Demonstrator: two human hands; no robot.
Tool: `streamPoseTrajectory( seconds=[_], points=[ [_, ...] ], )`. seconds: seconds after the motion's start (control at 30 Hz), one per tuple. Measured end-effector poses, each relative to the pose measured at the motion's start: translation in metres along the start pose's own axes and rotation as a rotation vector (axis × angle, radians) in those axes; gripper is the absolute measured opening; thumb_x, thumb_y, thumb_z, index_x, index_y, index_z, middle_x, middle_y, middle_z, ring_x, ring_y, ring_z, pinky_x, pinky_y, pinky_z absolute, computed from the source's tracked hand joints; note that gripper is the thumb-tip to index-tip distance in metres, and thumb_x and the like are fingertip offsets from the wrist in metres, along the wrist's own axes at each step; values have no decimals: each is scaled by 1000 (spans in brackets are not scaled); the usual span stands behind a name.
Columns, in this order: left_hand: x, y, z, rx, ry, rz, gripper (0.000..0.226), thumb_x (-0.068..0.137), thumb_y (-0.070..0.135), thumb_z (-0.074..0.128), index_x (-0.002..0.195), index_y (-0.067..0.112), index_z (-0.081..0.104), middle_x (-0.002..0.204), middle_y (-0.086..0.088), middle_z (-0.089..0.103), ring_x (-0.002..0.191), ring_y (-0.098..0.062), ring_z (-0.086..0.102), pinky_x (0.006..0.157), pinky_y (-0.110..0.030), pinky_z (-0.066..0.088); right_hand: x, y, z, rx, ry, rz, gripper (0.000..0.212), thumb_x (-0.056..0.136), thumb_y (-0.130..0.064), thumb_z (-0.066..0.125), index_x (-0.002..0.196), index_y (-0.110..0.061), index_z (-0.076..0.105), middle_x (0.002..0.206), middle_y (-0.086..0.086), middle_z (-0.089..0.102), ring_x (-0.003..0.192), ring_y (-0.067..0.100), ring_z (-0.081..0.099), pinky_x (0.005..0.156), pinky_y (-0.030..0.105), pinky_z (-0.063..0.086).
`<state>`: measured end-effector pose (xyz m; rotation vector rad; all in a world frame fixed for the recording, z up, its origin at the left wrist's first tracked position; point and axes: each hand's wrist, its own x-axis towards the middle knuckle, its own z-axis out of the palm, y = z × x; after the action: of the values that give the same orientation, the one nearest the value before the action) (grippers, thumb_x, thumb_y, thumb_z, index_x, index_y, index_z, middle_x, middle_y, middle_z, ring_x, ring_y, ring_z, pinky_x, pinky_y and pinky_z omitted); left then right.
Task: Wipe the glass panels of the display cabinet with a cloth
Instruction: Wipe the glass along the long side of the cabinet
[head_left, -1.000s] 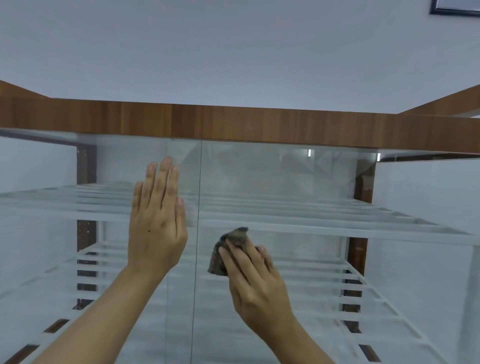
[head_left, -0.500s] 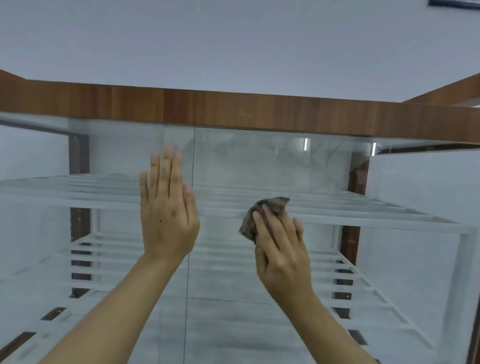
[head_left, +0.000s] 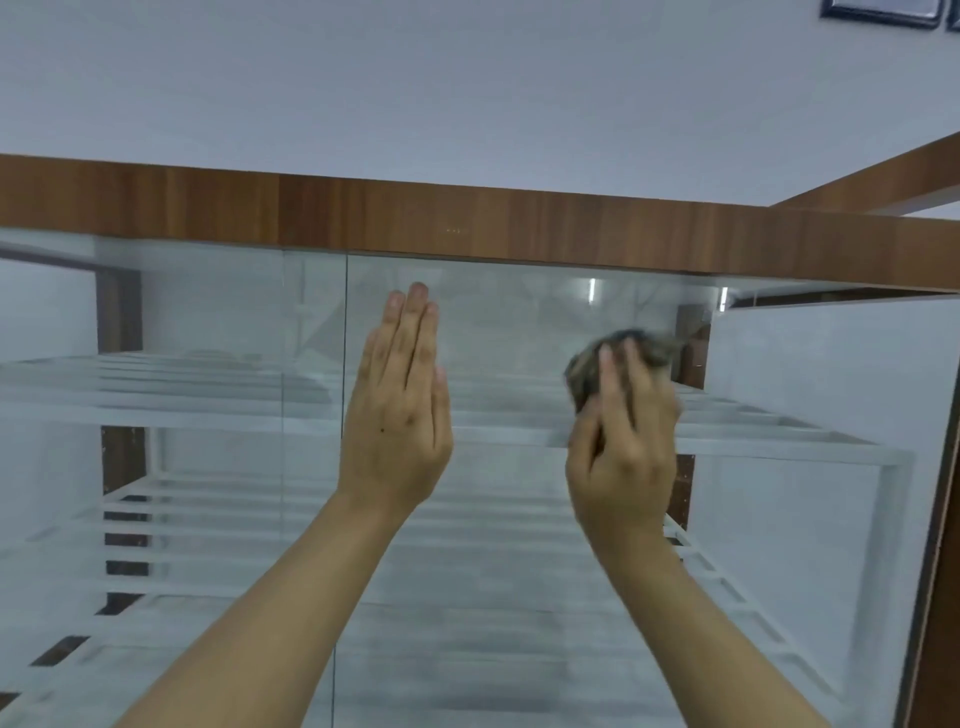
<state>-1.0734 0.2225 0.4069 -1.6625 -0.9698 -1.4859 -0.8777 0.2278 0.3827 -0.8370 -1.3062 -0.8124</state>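
A display cabinet with a brown wooden top rail (head_left: 467, 228) fills the view, fronted by glass panels (head_left: 509, 571). My left hand (head_left: 397, 410) lies flat on the glass with straight fingers, just right of the vertical edge where two panes overlap. My right hand (head_left: 623, 441) holds a crumpled dark grey cloth (head_left: 618, 351) against the right pane, high up near the top rail. The cloth and that hand are blurred by motion. Most of the cloth is hidden under my fingers.
White slatted shelves (head_left: 156, 395) sit behind the glass at two levels. A brown frame post (head_left: 930, 597) runs down the right edge. A dark picture frame (head_left: 883, 13) hangs on the wall above, at the top right.
My right hand has carried the cloth up and to the right across the glass. My left hand has stayed flat on the glass while the view shifted left.
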Motion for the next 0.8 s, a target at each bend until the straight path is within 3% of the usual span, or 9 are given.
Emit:
streamPoseTrajectory(
  seconds=[0.1, 0.23, 0.3, 0.5, 0.57, 0.7, 0.8],
  points=[
    [-2, -3, 5, 89, -1, -2, 55, 105, 12, 32, 157, 0, 22, 168, -11, 17, 157, -24, 10, 127, -41, 12, 49, -28, 23, 31, 103, 147, 41, 102, -12, 43, 141, -2, 53, 147, 20, 50, 141, 38, 39, 112, 59, 38],
    [-3, -4, 5, 133, 2, 6, 55, 105, 17, 29, 158, 2, 22, 168, -10, 17, 156, -24, 11, 127, -46, 10, 2, -38, 22, 46, -124, -225, 44, 99, -9, 50, 143, -1, 52, 151, 18, 47, 146, 34, 36, 111, 54, 40],
    [-3, -3, 5, 144, -1, 5, 55, 105, 17, 30, 158, 2, 21, 168, -9, 16, 156, -23, 10, 127, -47, 10, -24, -18, 5, 24, -178, -318, 43, 99, -12, 50, 142, -2, 53, 151, 17, 47, 145, 33, 38, 108, 54, 42],
    [-3, -1, 6, 165, -4, -18, 56, 106, 19, 28, 159, 4, 19, 168, -8, 15, 157, -22, 9, 127, -46, 9, 35, -31, 22, 22, 62, 63, 43, 101, -14, 46, 141, -2, 54, 149, 18, 49, 143, 36, 37, 114, 53, 36],
    [-3, -2, 5, 159, -10, -8, 56, 106, 19, 27, 159, 4, 19, 168, -9, 15, 157, -23, 9, 127, -46, 9, 36, -45, 30, 51, 16, -7, 45, 99, -12, 49, 143, -3, 52, 150, 18, 48, 144, 35, 35, 114, 54, 36],
    [-4, -4, 5, 158, -14, 17, 56, 106, 19, 27, 159, 5, 19, 168, -9, 15, 157, -24, 9, 127, -48, 9, -25, -21, 9, 24, -182, -320, 47, 97, -11, 53, 144, -5, 51, 151, 17, 46, 146, 33, 38, 111, 55, 40],
    [-5, -3, 7, 180, -4, 6, 56, 106, 18, 28, 159, 6, 18, 169, -9, 13, 157, -25, 8, 127, -50, 11, -19, -2, 0, 8, -80, -186, 43, 99, -13, 50, 141, -4, 53, 148, 17, 50, 143, 35, 40, 110, 57, 40]
  ],
)
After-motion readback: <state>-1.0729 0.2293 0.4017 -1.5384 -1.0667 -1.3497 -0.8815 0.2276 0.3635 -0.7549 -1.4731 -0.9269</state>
